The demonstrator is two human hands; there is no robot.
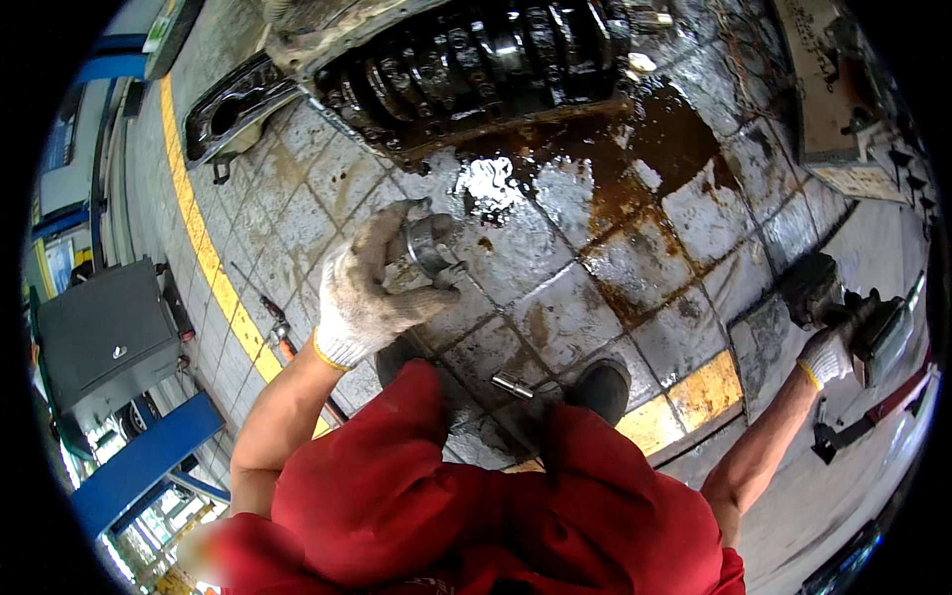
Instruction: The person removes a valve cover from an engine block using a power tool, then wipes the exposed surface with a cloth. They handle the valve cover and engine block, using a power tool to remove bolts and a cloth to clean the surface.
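Observation:
My left hand point(372, 288), in a soiled white work glove, is raised over the tiled floor. Its fingers curl round a curved, half-ring metal piece point(426, 248) that looks like a bearing cap. Far to the right, my right hand point(828, 357), gloved too, reaches down among dark, oily metal parts point(878, 322). Its fingers blend into those parts, so their grip is not clear. Ahead of me lies an oily engine block point(476, 74) with its inner row of shafts and caps exposed.
Brown oil point(664, 139) pools beside the block. A dark oil pan point(238, 109) lies at left. A metal socket point(513, 385) sits between my shoes, and an orange-handled tool point(286, 347) by my left leg. A grey cabinet point(114, 337) stands left; a cardboard box point(818, 89), far right.

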